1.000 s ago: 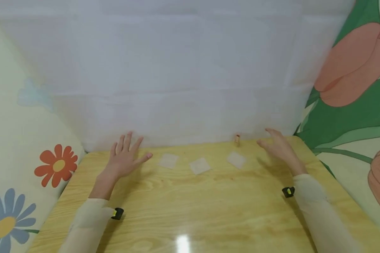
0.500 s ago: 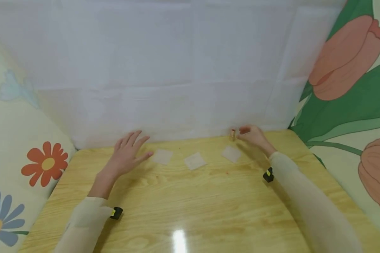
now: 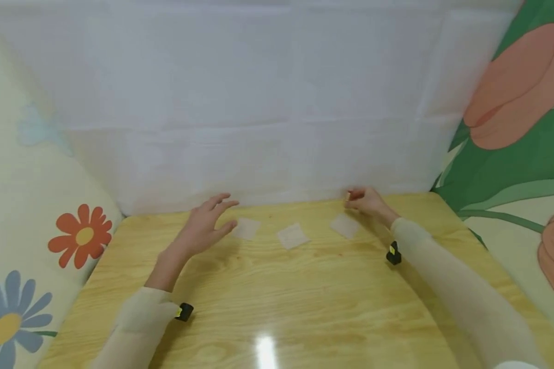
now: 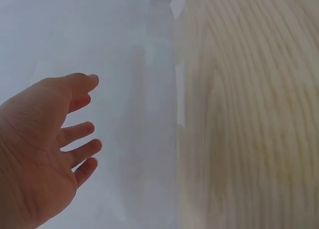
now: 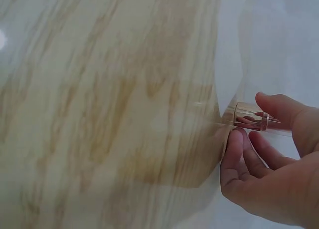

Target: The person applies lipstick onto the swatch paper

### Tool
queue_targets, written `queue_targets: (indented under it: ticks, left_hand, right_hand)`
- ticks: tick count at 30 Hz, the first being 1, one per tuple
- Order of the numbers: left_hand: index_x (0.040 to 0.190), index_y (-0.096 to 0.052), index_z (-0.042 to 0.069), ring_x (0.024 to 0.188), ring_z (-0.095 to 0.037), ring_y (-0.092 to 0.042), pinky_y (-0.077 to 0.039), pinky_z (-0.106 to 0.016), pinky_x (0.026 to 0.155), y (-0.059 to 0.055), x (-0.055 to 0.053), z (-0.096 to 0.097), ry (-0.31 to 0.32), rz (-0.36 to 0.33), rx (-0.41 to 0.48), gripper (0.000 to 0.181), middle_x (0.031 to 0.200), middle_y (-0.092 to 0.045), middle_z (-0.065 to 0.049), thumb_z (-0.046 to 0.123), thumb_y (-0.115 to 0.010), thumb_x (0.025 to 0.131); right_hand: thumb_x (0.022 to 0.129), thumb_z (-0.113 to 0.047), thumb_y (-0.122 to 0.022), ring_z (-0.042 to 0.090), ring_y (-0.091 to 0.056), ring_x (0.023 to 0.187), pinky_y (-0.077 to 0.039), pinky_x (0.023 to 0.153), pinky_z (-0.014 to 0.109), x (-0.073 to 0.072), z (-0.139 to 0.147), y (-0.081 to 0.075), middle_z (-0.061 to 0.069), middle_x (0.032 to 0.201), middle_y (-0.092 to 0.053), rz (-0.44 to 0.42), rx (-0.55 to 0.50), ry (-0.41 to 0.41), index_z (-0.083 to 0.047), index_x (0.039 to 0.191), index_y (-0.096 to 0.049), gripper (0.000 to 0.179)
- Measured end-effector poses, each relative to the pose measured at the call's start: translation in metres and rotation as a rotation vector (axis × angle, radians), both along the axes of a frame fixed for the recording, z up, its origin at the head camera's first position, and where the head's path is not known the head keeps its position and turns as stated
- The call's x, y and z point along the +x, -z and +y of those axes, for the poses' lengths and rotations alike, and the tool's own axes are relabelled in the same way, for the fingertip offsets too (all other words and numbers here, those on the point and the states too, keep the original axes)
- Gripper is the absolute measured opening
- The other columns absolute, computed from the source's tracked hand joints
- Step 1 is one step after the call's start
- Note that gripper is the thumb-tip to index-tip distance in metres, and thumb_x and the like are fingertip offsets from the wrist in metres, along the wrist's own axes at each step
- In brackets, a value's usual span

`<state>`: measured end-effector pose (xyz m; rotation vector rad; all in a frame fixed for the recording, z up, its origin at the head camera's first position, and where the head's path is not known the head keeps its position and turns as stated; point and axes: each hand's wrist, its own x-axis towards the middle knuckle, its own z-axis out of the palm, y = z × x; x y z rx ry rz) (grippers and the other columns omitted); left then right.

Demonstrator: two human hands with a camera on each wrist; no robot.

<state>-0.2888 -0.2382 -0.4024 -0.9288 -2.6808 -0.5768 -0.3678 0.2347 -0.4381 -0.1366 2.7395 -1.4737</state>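
At the table's far edge my right hand [image 3: 367,201] has its thumb and curled fingers around a small upright lipstick [image 5: 247,116]. Its tube is shiny rose gold, with a ring partway up and a reddish upper part; in the head view the fingers hide most of it. My left hand [image 3: 208,225] hovers over the far left of the table, holding nothing, its fingers loosely bent and spread. Close by its thumb lies a thin whitish square [image 3: 248,229]. A second square [image 3: 293,236] lies in the middle, and a third square [image 3: 344,225] just in front of the lipstick.
The wood-grain table [image 3: 277,292] meets a hanging white sheet [image 3: 258,128] along its back edge. Flower-patterned cloth stands at both sides, with a red flower [image 3: 84,236] on the left and pink tulips [image 3: 517,87] on the right.
My right hand has moved left to the lipstick and its fingers have closed around it. The left hand has drifted right, toward the nearest square, its fingers bending a little.
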Motion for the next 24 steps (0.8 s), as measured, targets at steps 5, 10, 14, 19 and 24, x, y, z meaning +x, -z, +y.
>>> queue_targets:
  ticks: [5,10,14,19,24]
  left_hand:
    - [0.145,-0.054,0.008,0.141,-0.042,-0.035,-0.029,-0.067,0.106,-0.006,0.005,0.017,0.081,-0.068,0.089,0.047,0.156,-0.037,-0.019,0.030,-0.062,0.104]
    - [0.142,-0.057,0.009,0.141,-0.038,-0.036,-0.033,-0.061,0.107,-0.011,0.013,0.028,0.123,-0.141,0.151,0.042,0.154,-0.039,-0.015,0.029,-0.062,0.105]
    - [0.141,-0.058,0.011,0.142,-0.034,-0.035,-0.034,-0.058,0.108,-0.016,0.022,0.036,0.149,-0.175,0.178,0.041,0.153,-0.040,-0.011,0.030,-0.061,0.105]
    - [0.137,-0.060,0.009,0.141,-0.032,-0.038,-0.035,-0.056,0.108,-0.024,0.026,0.044,0.185,-0.156,0.187,0.038,0.151,-0.043,-0.009,0.028,-0.062,0.105]
    - [0.135,-0.061,0.009,0.138,-0.031,-0.042,-0.037,-0.053,0.107,-0.024,0.026,0.047,0.201,-0.149,0.184,0.034,0.148,-0.047,-0.010,0.024,-0.063,0.104]
  right_hand:
    - [0.087,-0.007,-0.079,0.017,-0.060,0.080,-0.049,0.064,0.024,-0.001,0.006,0.001,0.020,0.105,-0.068,0.030,0.025,0.012,0.013,0.109,-0.067,0.032]
    - [0.087,-0.006,-0.079,0.018,-0.059,0.079,-0.050,0.063,0.026,0.004,0.010,0.001,0.019,0.101,-0.068,0.032,0.041,-0.002,0.011,0.108,-0.067,0.030]
    - [0.088,-0.009,-0.079,0.019,-0.059,0.079,-0.050,0.064,0.027,0.010,0.012,0.000,0.017,0.100,-0.068,0.024,0.055,0.001,0.007,0.104,-0.068,0.025]
    - [0.089,-0.011,-0.080,0.022,-0.060,0.081,-0.050,0.064,0.028,0.013,0.014,-0.005,0.016,0.099,-0.068,0.033,0.065,0.005,0.005,0.101,-0.069,0.023]
    - [0.091,-0.008,-0.078,0.024,-0.062,0.084,-0.051,0.066,0.028,0.017,0.014,-0.010,0.018,0.099,-0.069,0.040,0.049,-0.010,0.006,0.100,-0.070,0.019]
